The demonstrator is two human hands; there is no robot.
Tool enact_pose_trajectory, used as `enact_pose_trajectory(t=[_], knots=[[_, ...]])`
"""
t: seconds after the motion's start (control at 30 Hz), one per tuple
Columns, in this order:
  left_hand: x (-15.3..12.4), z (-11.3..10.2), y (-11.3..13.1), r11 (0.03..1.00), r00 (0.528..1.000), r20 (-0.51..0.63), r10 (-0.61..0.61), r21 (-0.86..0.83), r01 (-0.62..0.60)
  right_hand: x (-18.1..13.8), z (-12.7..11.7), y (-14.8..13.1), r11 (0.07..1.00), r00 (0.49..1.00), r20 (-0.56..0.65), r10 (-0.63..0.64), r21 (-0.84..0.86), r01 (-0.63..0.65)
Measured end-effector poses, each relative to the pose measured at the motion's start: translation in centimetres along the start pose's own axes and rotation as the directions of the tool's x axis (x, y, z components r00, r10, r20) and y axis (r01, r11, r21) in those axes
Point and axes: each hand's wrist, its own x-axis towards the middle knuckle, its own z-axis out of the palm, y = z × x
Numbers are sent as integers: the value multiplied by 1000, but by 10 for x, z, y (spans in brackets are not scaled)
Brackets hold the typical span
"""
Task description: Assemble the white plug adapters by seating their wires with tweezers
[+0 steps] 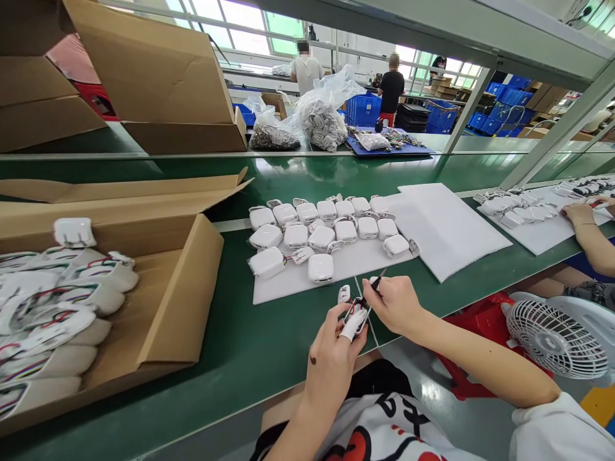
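Observation:
My left hand (331, 358) is closed around a small white plastic part (354, 322) with red and black wires, held just above the near edge of the green bench. My right hand (394, 301) pinches a thin dark tool (378, 280) whose tip points down at that part. A small white piece (344, 294) lies beside my fingers. Just beyond, several white charger housings (321, 238) are laid in rows on a white foam sheet (288, 288).
An open cardboard box (177, 301) at left holds several wired white housings (52, 307). A second foam sheet (444, 224) lies at right. A co-worker's arm (593, 240) reaches to parts at far right. A small fan (560, 336) stands by my right forearm. Bags and blue crates sit behind.

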Motion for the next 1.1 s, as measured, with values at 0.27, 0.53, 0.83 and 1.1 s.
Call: enact_pose_trajectory(t=[0.27, 0.53, 0.83, 1.1], knots=[[-4, 3, -1, 1000, 1000, -9, -16, 8, 16, 6, -10, 2, 999, 991, 131, 23, 36, -28], [-8, 8, -1, 999, 994, -100, -35, -19, 33, 26, -18, 19, 942, 880, 337, -334, 139, 304], [-16, 13, -4, 986, 977, -131, -166, -41, 162, 25, -12, 17, 956, 909, 300, -291, 63, 285], [-15, 12, -4, 989, 979, -140, -148, 7, 151, 29, -14, 15, 965, 858, 447, -254, 63, 253]])
